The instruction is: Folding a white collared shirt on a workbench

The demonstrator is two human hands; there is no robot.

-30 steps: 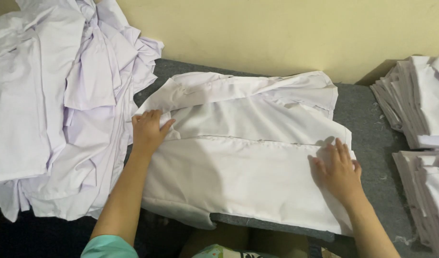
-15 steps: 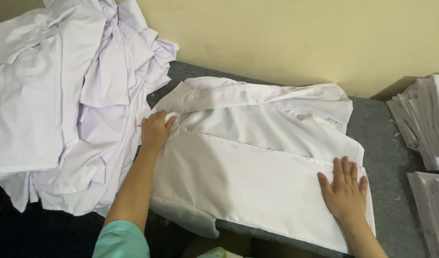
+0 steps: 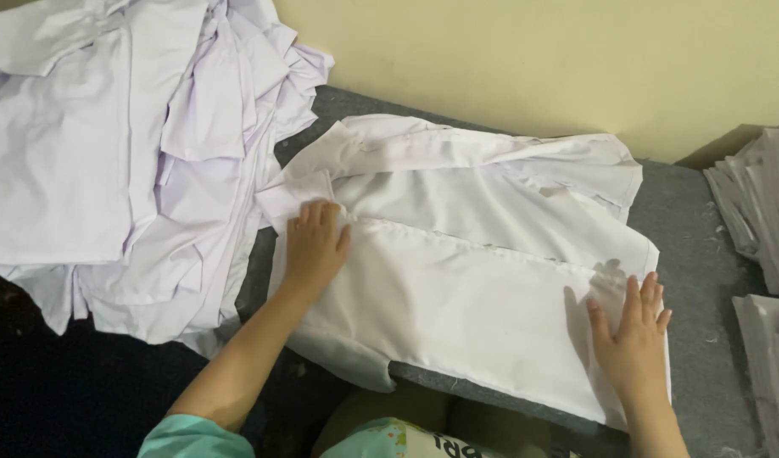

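Note:
A white shirt (image 3: 466, 280) lies spread flat on a grey felt-covered table (image 3: 695, 246), its collar end toward the left. My left hand (image 3: 315, 242) presses palm-down on the shirt near the collar, fingers slightly curled on the cloth. Flat on the shirt's right end near the hem rests my right hand (image 3: 631, 339), fingers spread. Neither hand grips the cloth; both only press on it.
A big heap of crumpled white shirts (image 3: 126, 153) fills the left side. Stacks of folded grey-white cloth (image 3: 758, 212) sit at the right edge, another stack (image 3: 767, 365) below it. A yellow wall runs behind the table.
The view has shifted, so the shirt sits further right. My right hand slid rightward and down along the shirt toward its hem; my left hand stayed by the collar.

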